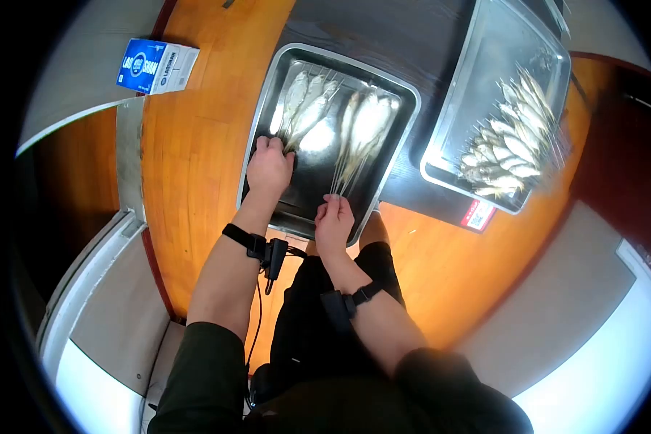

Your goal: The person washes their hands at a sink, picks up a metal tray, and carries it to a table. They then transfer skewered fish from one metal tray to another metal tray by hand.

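A deep metal tray [296,206] in front of me holds two bunches of small silvery fish on thin skewers. My left hand [270,168] is at the lower end of the left bunch of fish [309,108], its fingers curled round the tail end; the exact grip is partly hidden. Below the right bunch of fish [367,123], several skewer sticks [338,182] run together toward me. My right hand [334,220] pinches their lower ends at the near side of the tray.
A second metal tray [448,130] on the right of the dark table [405,173] holds a pile of many skewered fish [510,141]. A blue and white carton [155,66] sits at the upper left. Below the right tray shows a red and white label [477,215].
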`<state>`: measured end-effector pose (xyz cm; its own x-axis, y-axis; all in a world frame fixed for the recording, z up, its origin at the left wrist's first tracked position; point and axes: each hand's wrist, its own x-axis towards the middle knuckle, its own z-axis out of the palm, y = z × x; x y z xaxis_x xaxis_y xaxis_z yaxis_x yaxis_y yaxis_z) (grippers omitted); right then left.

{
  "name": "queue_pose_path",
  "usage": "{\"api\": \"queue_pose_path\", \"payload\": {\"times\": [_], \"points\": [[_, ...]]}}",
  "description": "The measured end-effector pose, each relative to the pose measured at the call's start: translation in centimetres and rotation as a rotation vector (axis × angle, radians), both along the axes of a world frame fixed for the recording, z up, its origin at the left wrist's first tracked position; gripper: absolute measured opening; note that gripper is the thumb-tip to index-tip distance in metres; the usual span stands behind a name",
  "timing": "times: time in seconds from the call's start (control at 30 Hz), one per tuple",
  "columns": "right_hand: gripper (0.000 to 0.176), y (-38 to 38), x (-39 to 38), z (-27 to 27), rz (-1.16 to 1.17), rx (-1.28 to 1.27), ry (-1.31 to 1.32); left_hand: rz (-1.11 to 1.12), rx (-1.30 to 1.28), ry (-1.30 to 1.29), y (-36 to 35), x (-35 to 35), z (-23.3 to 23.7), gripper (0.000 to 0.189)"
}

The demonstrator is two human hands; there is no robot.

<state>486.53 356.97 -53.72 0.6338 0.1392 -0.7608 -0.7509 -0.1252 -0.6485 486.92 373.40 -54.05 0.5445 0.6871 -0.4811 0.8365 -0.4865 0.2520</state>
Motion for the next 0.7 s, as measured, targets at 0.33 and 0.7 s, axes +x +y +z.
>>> {"api": "queue_pose_path", "payload": {"times": [0.33,0.7], "points": [[0.026,0.3,0.3,-1.5,-0.037,0.006,0.052,0.337,-0.415,-0.48,-0.7,-1.0,-0.2,0.011],[0.025,-1.4,1.2,-2.6,-0.026,-0.288,-0.14,0.636,-0.819,-0.419,-2.2,2.1,-2.4,0.011]]}}
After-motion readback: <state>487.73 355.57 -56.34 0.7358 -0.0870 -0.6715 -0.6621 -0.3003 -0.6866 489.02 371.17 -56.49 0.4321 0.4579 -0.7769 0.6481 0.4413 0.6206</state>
